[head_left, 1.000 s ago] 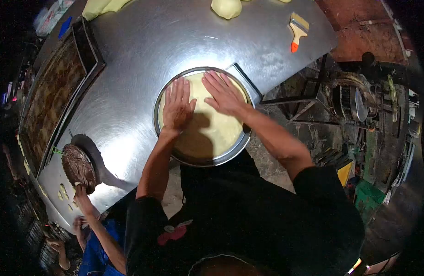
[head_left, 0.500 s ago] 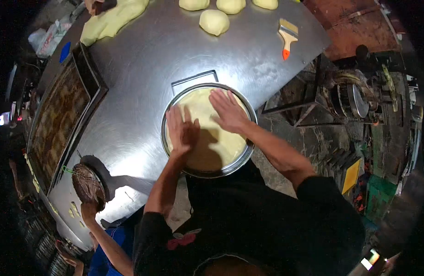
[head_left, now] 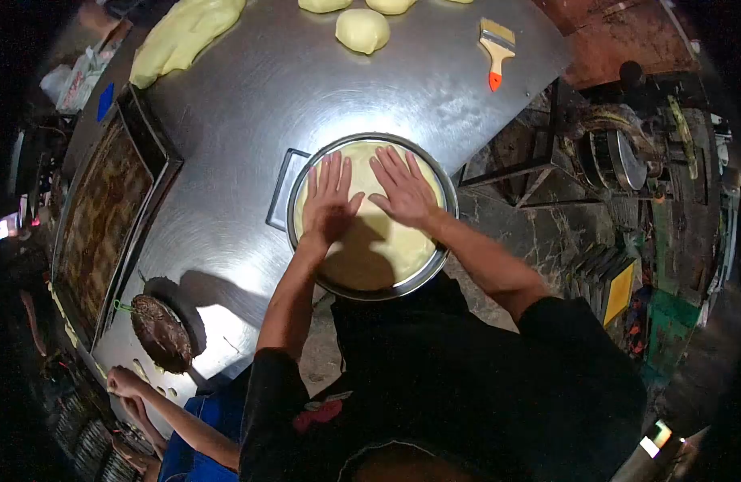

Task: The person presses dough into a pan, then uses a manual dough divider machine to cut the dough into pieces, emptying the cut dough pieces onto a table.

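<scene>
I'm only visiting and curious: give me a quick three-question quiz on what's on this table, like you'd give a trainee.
1. True or false: the left hand and the right hand both lie flat, fingers spread, on the dough in the round pan.
2. The end of the brush handle is: A orange, B blue, C green.
3. Fill in: the dough ball lies directly on the metal ___, not in a pan.
Key: 1 true; 2 A; 3 table.
</scene>
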Demonstrator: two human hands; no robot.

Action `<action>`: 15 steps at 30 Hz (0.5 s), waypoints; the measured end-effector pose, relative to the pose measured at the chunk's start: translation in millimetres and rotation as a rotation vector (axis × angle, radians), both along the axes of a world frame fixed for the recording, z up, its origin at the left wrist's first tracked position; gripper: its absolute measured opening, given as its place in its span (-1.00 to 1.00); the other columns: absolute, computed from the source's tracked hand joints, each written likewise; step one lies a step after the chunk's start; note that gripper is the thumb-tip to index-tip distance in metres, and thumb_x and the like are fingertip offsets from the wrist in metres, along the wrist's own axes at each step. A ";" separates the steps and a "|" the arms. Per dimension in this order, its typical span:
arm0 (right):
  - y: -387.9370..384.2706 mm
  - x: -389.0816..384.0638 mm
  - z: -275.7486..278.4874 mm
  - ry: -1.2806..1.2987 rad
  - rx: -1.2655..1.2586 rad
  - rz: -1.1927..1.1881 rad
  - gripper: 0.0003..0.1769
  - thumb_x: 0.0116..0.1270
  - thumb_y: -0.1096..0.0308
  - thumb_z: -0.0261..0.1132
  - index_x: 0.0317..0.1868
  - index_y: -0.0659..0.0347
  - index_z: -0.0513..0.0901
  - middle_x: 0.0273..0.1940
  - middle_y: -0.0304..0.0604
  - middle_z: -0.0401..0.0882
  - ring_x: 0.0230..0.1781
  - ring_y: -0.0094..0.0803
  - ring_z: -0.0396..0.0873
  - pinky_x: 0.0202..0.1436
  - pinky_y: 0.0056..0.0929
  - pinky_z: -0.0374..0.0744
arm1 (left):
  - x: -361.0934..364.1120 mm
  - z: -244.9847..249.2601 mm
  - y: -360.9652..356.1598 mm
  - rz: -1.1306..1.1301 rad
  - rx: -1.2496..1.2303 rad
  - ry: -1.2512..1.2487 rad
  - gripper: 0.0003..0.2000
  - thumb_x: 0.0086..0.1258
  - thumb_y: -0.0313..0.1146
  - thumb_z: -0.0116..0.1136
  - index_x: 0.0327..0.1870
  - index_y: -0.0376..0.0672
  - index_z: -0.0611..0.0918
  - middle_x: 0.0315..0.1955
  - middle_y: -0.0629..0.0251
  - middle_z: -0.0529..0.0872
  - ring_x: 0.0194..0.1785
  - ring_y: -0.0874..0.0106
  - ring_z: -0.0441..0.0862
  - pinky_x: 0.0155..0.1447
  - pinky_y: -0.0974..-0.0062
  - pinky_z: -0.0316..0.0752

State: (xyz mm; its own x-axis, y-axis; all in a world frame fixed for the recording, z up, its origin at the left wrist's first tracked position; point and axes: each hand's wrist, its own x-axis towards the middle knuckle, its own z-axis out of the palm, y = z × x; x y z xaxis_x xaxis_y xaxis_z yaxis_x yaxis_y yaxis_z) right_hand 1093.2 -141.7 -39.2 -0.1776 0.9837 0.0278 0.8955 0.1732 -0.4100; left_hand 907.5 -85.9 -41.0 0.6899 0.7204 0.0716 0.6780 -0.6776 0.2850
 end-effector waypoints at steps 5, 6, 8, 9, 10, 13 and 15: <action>30.2 14.8 10.5 -0.041 -0.145 0.112 -0.26 0.50 -0.14 -0.16 0.49 0.18 0.08 0.55 -0.09 -0.12 0.58 -0.25 -0.22 0.59 -0.10 -0.29 | -6.2 -8.6 -21.1 0.228 0.110 -0.087 -0.34 0.39 -0.07 0.08 0.41 -0.26 0.26 0.42 -0.07 0.19 0.50 0.02 0.09 0.52 -0.02 -0.08; 39.9 21.6 6.2 -0.050 -0.123 0.110 -0.26 0.50 -0.14 -0.16 0.49 0.18 0.08 0.55 -0.09 -0.12 0.58 -0.25 -0.22 0.59 -0.10 -0.29 | -5.8 -4.4 -16.7 0.226 0.052 -0.010 -0.36 0.39 -0.09 0.08 0.40 -0.26 0.29 0.41 -0.08 0.22 0.49 0.03 0.11 0.52 -0.03 -0.07; 23.2 24.1 -10.6 -0.110 -0.013 0.165 -0.28 0.50 -0.11 -0.15 0.47 0.22 0.15 0.53 -0.06 -0.05 0.57 -0.24 -0.18 0.60 -0.11 -0.28 | 6.5 14.7 -10.5 0.113 -0.003 0.007 -0.41 0.38 -0.13 0.09 0.35 -0.29 0.36 0.36 -0.08 0.30 0.47 0.04 0.18 0.51 0.00 -0.03; 33.4 25.5 -1.6 -0.047 -0.053 0.206 -0.29 0.50 -0.07 -0.12 0.46 0.24 0.15 0.52 -0.03 -0.02 0.57 -0.21 -0.14 0.59 -0.11 -0.25 | 17.1 18.1 3.1 -0.018 0.090 -0.014 -0.38 0.37 -0.13 0.10 0.35 -0.33 0.33 0.37 -0.07 0.29 0.47 0.06 0.17 0.52 0.06 0.00; 32.7 22.8 6.4 -0.028 -0.102 0.163 -0.29 0.49 -0.06 -0.11 0.47 0.25 0.14 0.52 -0.02 -0.01 0.56 -0.20 -0.13 0.59 -0.10 -0.24 | 13.6 7.6 5.3 -0.014 0.091 -0.009 -0.37 0.37 -0.12 0.11 0.35 -0.35 0.32 0.38 -0.07 0.29 0.47 0.06 0.17 0.52 0.09 0.01; 32.1 34.5 2.2 -0.013 -0.073 0.039 -0.30 0.49 -0.03 -0.07 0.46 0.26 0.15 0.51 0.01 0.01 0.56 -0.18 -0.12 0.59 -0.10 -0.20 | 17.0 -2.1 14.0 0.095 0.105 -0.020 -0.35 0.36 -0.11 0.10 0.36 -0.37 0.31 0.38 -0.07 0.28 0.47 0.05 0.17 0.51 0.10 0.02; 35.3 36.0 1.1 -0.021 0.029 0.146 -0.34 0.50 -0.01 -0.08 0.42 0.28 0.23 0.49 0.05 0.05 0.55 -0.14 -0.09 0.58 -0.10 -0.17 | 6.5 -3.5 -7.7 0.184 0.067 -0.002 -0.35 0.36 -0.11 0.10 0.36 -0.37 0.30 0.39 -0.08 0.27 0.47 0.04 0.16 0.51 0.09 0.01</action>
